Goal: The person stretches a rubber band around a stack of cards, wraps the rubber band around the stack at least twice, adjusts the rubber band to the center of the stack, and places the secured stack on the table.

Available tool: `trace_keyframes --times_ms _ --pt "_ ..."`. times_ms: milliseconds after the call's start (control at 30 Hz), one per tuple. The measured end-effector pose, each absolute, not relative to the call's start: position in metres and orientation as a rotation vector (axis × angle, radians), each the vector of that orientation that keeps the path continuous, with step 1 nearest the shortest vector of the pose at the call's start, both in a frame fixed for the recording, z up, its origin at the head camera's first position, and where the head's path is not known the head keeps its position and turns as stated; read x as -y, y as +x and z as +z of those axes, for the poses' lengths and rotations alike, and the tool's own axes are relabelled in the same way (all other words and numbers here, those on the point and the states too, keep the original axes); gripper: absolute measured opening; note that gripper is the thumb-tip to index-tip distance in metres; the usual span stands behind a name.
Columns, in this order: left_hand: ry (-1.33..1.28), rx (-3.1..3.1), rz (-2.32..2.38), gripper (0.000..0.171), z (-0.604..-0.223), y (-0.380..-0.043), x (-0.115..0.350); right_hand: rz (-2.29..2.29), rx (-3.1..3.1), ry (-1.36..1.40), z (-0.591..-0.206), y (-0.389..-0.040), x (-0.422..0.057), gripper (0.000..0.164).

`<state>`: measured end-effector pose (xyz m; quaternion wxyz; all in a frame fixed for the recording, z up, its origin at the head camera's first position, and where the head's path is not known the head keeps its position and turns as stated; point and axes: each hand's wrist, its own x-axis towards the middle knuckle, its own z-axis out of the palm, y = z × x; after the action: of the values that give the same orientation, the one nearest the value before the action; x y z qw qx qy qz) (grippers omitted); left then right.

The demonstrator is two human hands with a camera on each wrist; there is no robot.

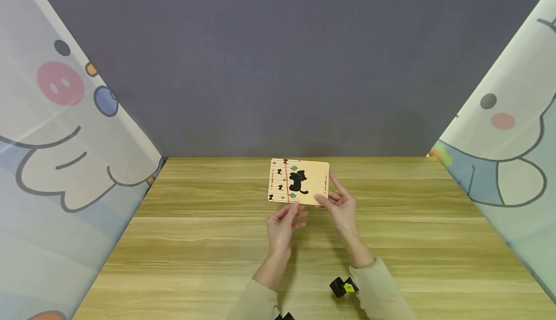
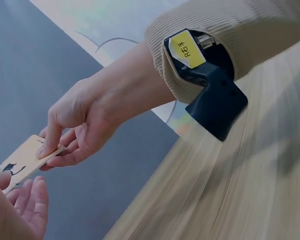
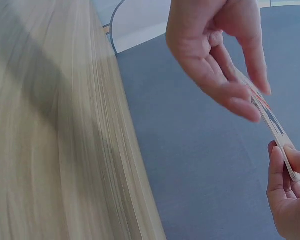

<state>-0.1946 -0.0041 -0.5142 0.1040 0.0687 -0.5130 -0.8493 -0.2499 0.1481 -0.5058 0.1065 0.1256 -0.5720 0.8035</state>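
Both hands hold a small cream notebook (image 1: 318, 177) above the wooden table, its cover facing up. A black cat, small green leaves and a red line run across the cover, which is turned sideways in the head view. My right hand (image 1: 345, 212) pinches the right end, thumb on the cover and fingers beneath. At the lower edge, by the red line, my left hand (image 1: 280, 230) has its thumb on the cover and its other fingers below. In the right wrist view the notebook (image 3: 275, 122) is seen nearly edge-on, between the left hand (image 3: 210, 55) and right hand (image 3: 287, 192).
The wooden table (image 1: 195, 252) spreads under both arms. A dark grey panel (image 1: 278, 69) rises behind its far edge. Cartoon-printed curtains (image 1: 52, 127) flank it on both sides. A black wrist mount (image 2: 217, 100) with a yellow label sits on the right sleeve.
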Motion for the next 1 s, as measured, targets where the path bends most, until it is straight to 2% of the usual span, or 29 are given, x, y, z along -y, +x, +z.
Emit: trace_keyframes --times_ms 167,233,333,400,467,667,733,933,1000 --pt "0.090 1.626 -2.499 0.034 -0.505 -0.185 0.014 2.338 1.726 0.346 -0.505 -0.250 -0.150 0.075" --pt "-0.013 1.641 -2.475 0.026 -0.476 -0.170 0.019 2.335 1.734 0.340 -0.504 -0.250 -0.149 0.075" --pt "-0.110 1.655 -2.457 0.024 -0.464 -0.164 0.025 2.333 1.738 0.331 -0.502 -0.248 -0.149 0.075" --pt "-0.147 1.679 -2.436 0.022 -0.465 -0.166 0.030 2.332 1.738 0.331 -0.500 -0.247 -0.149 0.076" --pt "-0.144 1.722 -2.424 0.025 -0.492 -0.183 0.035 2.333 1.736 0.330 -0.499 -0.245 -0.149 0.076" --pt "-0.280 1.756 -2.338 0.022 -0.490 -0.204 0.055 2.346 1.729 0.347 -0.498 -0.243 -0.152 0.076" --pt "-0.323 1.753 -2.317 0.024 -0.474 -0.205 0.060 2.362 1.716 0.346 -0.498 -0.242 -0.154 0.076" --pt "-0.287 1.832 -2.230 0.023 -0.362 -0.176 0.066 2.356 1.699 0.452 -0.498 -0.240 -0.157 0.075" --pt "-0.282 1.884 -2.190 0.020 -0.347 -0.178 0.069 2.384 1.665 0.515 -0.477 -0.227 -0.152 0.074"
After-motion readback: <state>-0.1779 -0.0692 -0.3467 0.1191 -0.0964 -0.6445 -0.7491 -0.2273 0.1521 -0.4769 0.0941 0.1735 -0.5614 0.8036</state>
